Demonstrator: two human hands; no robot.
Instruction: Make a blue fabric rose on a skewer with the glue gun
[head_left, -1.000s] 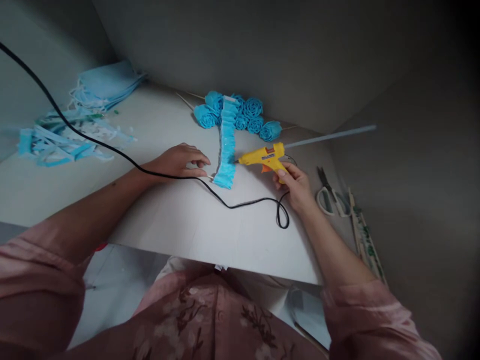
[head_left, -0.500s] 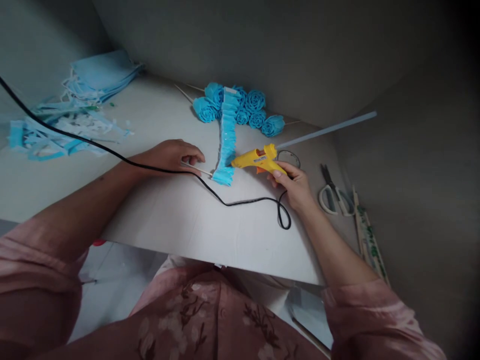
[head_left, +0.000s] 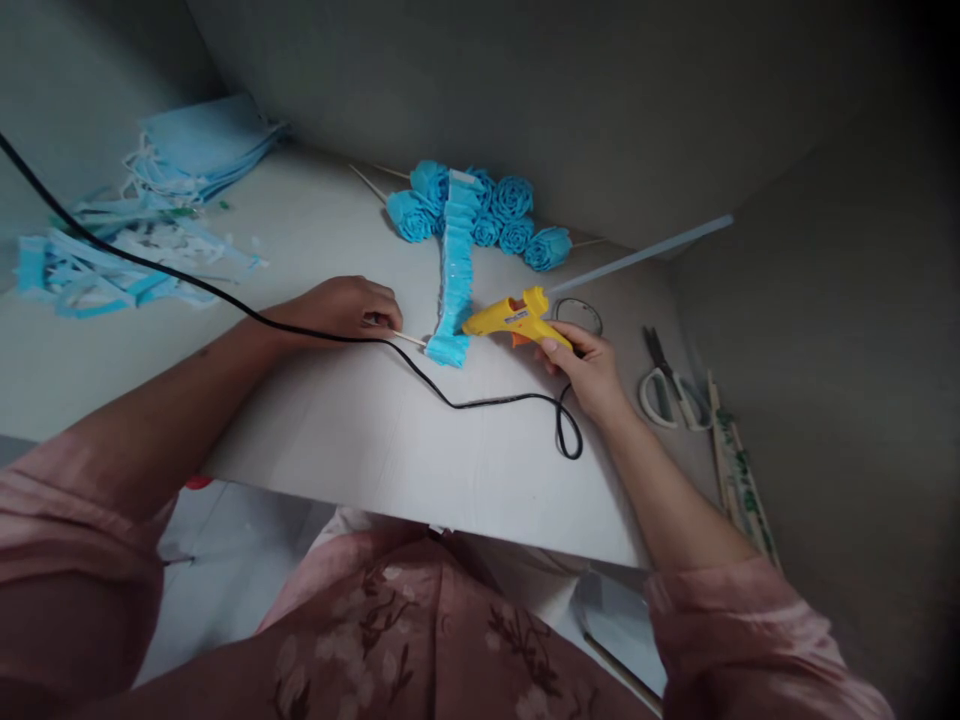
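My left hand (head_left: 352, 306) is closed on a thin wooden stick (head_left: 410, 339), whose far end meets the near end of a pleated blue strip (head_left: 456, 270). The strip runs away from me, its far end lying over several blue fabric roses (head_left: 513, 200) on sticks. In my right hand (head_left: 589, 365) is a yellow glue gun (head_left: 510, 316) with an orange trigger. Its nozzle points left, at the strip's edge near the stick. A long translucent glue stick (head_left: 645, 255) juts from the gun's back.
A black cord (head_left: 495, 403) crosses the table and my left forearm. Stacked blue face masks (head_left: 206, 145) and cut scraps (head_left: 112, 265) lie at left. At right are a tape roll (head_left: 579, 316), scissors (head_left: 667, 385) and a bundle of sticks (head_left: 742, 480) by the wall.
My left fingers have curled in more around the stick and shifted slightly left. The glue stick's far end sits a little further left and higher. The nozzle stays by the strip.
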